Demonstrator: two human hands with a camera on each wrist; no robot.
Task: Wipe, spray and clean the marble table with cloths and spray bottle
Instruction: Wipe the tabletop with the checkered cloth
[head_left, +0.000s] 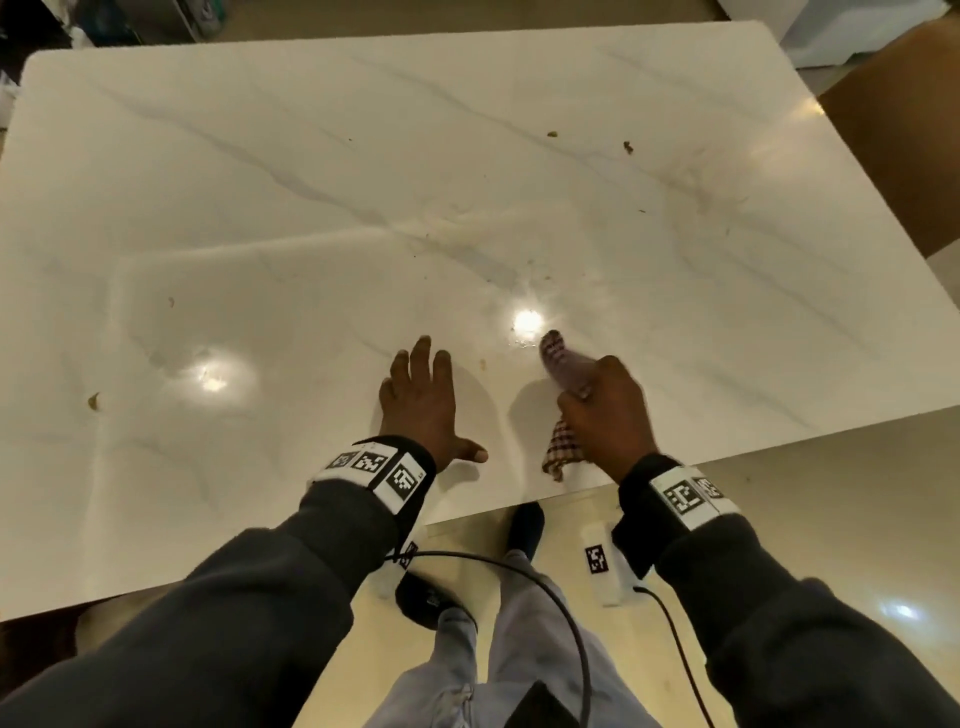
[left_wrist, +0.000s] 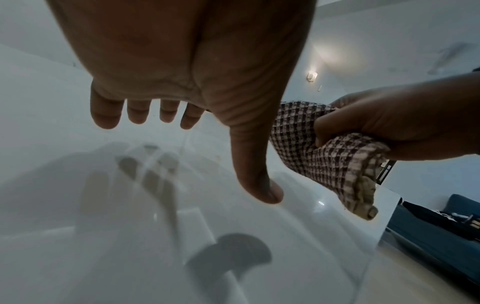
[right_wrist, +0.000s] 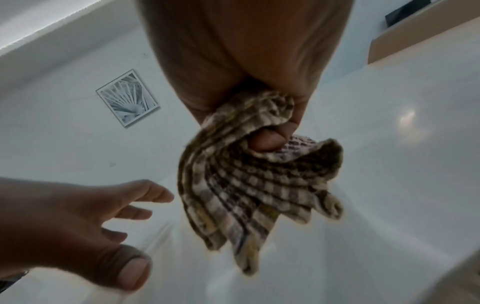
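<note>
Right hand (head_left: 605, 415) gripped bunched checked cloth (right_wrist: 249, 185) above marble desk (head_left: 311, 182); left hand (head_left: 421, 405) hovered beside, fingers spread wide; crumbs (head_left: 628, 148) scattered

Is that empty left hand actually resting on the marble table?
Apart. The left wrist view shows the left hand open above the marble table, with its shadow lying separately on the glossy surface below the fingertips.

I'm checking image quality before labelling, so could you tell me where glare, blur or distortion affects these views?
Head view: two bright lamp reflections glare on the marble table, one just beyond the checked cloth; edges bow from the wide lens. Left wrist view: the left hand looms large and dim, its reflection soft on the tabletop. Right wrist view: the cloth in the right hand is motion-blurred.
</note>
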